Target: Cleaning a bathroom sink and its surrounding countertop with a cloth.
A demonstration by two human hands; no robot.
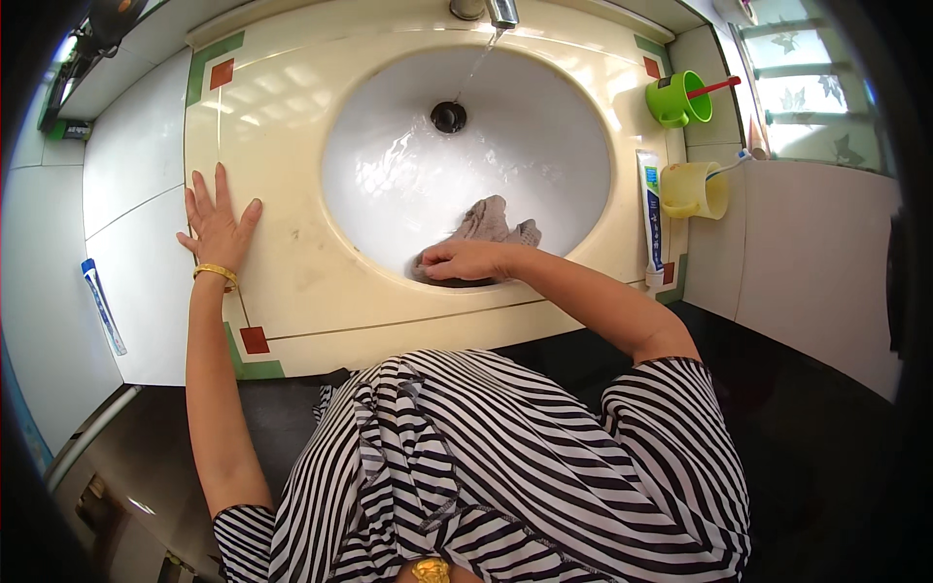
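My right hand [471, 260] is in the near part of the white oval sink [364, 146], its fingers closed on a wet grey-brown cloth [486, 220]. Part of the cloth is bunched up beyond the hand, against the basin's near slope; the rest is covered by the hand. From the faucet [502, 14] at the far rim, a thin stream of water runs down near the dark drain [448, 117]. Left of the sink, my left hand [220, 233] lies on the cream countertop [292, 291] with its fingers spread, holding nothing. A gold bracelet [216, 275] circles that wrist.
Along the right side stand a green mug [669, 105] with a red-handled item and a yellow mug [708, 194] holding a toothbrush [729, 165]. A toothpaste tube [651, 219] lies beside them. Another tube [102, 306] is at the far left by the tiled wall [136, 185].
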